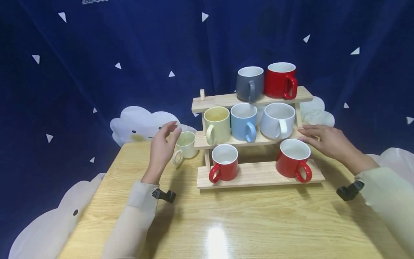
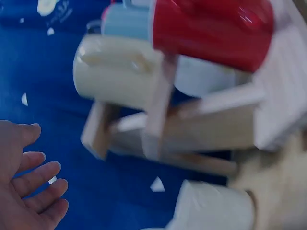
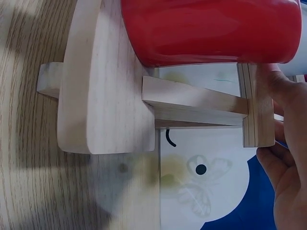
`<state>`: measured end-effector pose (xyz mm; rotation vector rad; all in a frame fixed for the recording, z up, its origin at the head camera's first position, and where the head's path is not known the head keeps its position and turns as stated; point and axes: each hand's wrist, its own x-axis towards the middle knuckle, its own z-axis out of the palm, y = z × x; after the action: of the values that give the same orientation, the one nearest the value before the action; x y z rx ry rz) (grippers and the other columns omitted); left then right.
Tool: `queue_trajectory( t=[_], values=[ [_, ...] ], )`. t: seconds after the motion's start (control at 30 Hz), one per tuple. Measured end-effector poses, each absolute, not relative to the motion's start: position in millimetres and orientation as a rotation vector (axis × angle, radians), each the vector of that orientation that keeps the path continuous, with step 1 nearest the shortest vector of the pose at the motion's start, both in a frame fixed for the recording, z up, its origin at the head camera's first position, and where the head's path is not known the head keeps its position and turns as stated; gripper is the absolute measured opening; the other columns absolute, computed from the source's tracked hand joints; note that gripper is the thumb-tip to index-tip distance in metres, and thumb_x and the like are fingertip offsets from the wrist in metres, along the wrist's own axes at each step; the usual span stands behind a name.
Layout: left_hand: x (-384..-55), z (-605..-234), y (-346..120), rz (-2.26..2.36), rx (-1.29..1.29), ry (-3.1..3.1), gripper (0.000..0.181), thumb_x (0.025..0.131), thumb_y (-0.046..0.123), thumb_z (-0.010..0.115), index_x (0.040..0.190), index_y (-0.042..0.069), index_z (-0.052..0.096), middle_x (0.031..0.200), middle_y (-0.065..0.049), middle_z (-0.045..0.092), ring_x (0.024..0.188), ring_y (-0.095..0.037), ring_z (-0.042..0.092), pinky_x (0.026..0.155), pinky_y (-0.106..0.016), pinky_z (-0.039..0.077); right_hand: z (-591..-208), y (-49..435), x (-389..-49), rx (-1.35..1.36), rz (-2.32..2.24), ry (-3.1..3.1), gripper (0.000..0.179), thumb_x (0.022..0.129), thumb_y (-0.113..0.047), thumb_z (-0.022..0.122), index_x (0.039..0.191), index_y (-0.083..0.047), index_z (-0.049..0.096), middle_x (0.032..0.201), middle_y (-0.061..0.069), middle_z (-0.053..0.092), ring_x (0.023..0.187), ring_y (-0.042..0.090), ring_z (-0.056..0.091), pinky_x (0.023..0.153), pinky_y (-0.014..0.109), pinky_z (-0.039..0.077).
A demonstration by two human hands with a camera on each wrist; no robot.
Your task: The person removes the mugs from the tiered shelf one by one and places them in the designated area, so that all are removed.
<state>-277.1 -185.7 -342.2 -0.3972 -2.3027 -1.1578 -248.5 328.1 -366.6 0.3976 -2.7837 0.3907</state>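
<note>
The pale wooden rack [image 1: 255, 173] stands upright right of the frame's centre, its three boards stepped upward toward the back. Mugs [image 1: 240, 124] stand upright on it: grey and red on top; yellow, light blue and white in the middle; two red below. A pale green mug [image 1: 189, 150] stands upright on the surface [image 1: 252, 226] just left of the rack, handle toward the lower left.

Your red mugs [image 1: 227, 171] look smooth and glossy, your rack [image 1: 255, 173] is matt, pale wood, your wood-grained counter [image 1: 258, 219] shines, and your sleeves [image 1: 137, 212] and the blue curtain [image 1: 145, 43] look like cloth.
</note>
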Motion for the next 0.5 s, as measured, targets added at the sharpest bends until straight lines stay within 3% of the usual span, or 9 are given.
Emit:
queue_trajectory(
  t=[0.2,0.5],
  values=[
    [-274.9,-306.0,-156.3,-1.044,-0.496,-2.297,0.044,0.097,0.039,0.061,0.131,0.01,0.061,0.123,-0.008,0.066,0.115,-0.026,0.06,0.095,-0.042,0.048,-366.8,327.3,-248.4,0.395,0.391,-2.781,0.049,0.092,-0.037,0.068,0.129,-0.006,0.064,0.135,0.024,0.054,0.125,0.047,0.046,0.101,0.067,0.034],
    [-280.1,-264.2,-108.3,-0.978,-0.677,-2.309,0.043,0.096,0.037,0.064,0.13,0.011,0.062,0.122,-0.003,0.067,0.114,-0.018,0.059,0.095,-0.036,0.047,-368.9,327.9,-247.4,0.418,0.396,-2.748,0.046,0.089,-0.034,0.072,0.126,-0.006,0.066,0.131,0.024,0.057,0.123,0.047,0.049,0.099,0.066,0.036]
  ],
)
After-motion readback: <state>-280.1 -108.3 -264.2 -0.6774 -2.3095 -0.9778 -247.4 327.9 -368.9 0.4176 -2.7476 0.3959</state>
